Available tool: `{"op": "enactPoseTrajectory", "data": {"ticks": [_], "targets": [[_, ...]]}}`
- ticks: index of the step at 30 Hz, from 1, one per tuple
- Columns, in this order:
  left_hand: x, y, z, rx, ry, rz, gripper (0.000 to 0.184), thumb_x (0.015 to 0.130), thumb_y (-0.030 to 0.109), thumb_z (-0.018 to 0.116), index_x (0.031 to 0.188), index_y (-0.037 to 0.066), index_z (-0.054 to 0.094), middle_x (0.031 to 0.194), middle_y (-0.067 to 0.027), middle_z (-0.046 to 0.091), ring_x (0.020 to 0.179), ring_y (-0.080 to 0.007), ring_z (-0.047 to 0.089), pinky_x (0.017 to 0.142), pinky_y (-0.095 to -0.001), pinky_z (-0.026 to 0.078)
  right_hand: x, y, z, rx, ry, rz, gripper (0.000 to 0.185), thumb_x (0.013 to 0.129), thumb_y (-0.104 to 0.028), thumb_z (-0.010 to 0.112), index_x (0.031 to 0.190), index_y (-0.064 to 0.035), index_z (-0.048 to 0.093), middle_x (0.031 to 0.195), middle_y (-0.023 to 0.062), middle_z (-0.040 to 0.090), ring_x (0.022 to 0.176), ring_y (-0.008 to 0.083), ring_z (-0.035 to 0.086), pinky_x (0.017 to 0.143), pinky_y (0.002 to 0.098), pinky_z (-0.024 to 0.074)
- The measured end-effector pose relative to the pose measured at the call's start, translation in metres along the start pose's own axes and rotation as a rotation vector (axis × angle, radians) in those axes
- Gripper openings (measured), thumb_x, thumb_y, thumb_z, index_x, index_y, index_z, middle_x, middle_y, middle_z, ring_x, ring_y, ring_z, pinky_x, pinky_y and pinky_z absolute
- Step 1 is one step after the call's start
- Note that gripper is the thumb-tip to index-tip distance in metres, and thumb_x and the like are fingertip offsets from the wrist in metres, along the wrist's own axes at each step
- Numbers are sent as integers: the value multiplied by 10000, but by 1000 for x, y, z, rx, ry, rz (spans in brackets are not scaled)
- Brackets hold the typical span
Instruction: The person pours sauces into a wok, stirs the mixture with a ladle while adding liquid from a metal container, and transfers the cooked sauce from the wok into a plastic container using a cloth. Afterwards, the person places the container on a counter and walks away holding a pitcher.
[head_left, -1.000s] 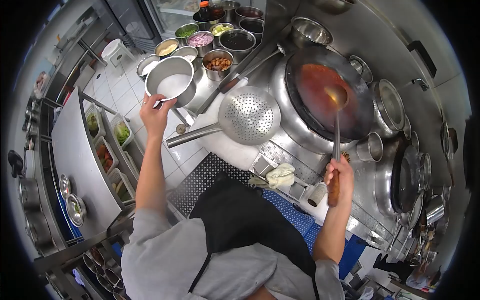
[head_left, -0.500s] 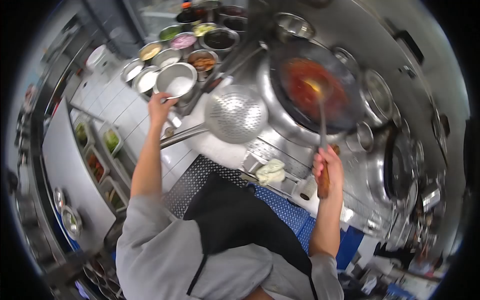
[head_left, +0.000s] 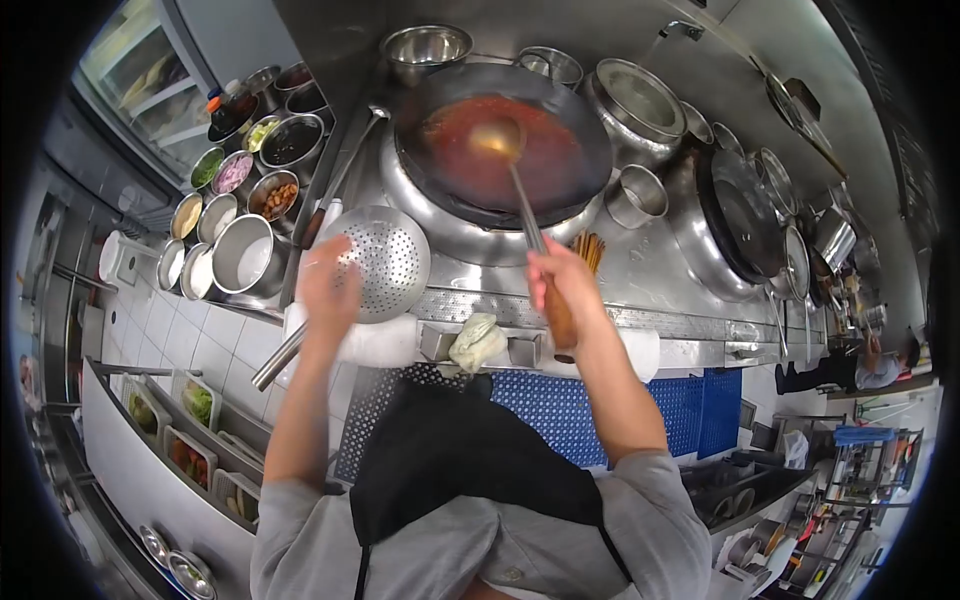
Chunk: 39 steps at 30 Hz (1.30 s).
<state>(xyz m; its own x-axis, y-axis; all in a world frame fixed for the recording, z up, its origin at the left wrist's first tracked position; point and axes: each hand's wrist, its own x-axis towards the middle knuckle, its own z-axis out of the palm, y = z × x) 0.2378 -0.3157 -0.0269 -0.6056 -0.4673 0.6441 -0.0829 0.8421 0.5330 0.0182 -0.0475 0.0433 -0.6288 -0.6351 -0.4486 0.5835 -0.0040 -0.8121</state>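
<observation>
My right hand (head_left: 562, 285) is closed around the wooden handle of a ladle (head_left: 528, 210). The ladle's bowl dips into red sauce (head_left: 465, 135) in a black wok (head_left: 590, 150), and steam hazes the surface. Blurred by motion, my left hand (head_left: 328, 285) hovers over the left side of a perforated strainer (head_left: 385, 265). Its fingers look apart, and I see nothing held in them. The strainer lies at the counter edge, its metal handle pointing down and left. Just left of that hand stands a steel pot (head_left: 243, 254) with white contents.
Several ingredient pots, one holding pink pieces (head_left: 234, 172), stand at the left. Another ladle (head_left: 345, 165) lies beside the wok. A second wok (head_left: 745, 215) sits at the right, and a crumpled cloth (head_left: 478, 343) rests at the front edge. Another person (head_left: 885, 368) is far right.
My left hand has left the rim of the steel pot and moved right, over the strainer. The ladle remains in my right hand with its bowl in the sauce. The view has turned.
</observation>
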Motion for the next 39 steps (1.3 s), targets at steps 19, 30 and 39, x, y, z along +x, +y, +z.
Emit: {"op": "enactPoseTrajectory", "data": {"ticks": [19,30,39], "targets": [[52,106,134,-18,-132,357,338,833,102,684,1144,-24,641,1156,-184,598,1080,-378,542,929,-459,463,44,-18,-40,-371,132,-195,764,885,-17,639,1555,-54,273,625,34,567,416,143,530,365,317,437],[-68,120,119,373,-1017,166,658,730,440,748,1149,-48,609,1067,-182,673,1035,-318,627,896,-469,480,99,-51,-22,-724,116,-222,736,837,6,634,1517,-18,354,604,46,567,433,142,542,423,313,461],[-58,105,105,-114,-924,-193,668,717,328,763,1256,-24,582,1082,-194,683,1022,-320,660,879,-439,520,11,-47,-24,-1201,42,-231,679,827,-43,647,1476,-45,450,648,97,619,464,155,591,499,334,491]]}}
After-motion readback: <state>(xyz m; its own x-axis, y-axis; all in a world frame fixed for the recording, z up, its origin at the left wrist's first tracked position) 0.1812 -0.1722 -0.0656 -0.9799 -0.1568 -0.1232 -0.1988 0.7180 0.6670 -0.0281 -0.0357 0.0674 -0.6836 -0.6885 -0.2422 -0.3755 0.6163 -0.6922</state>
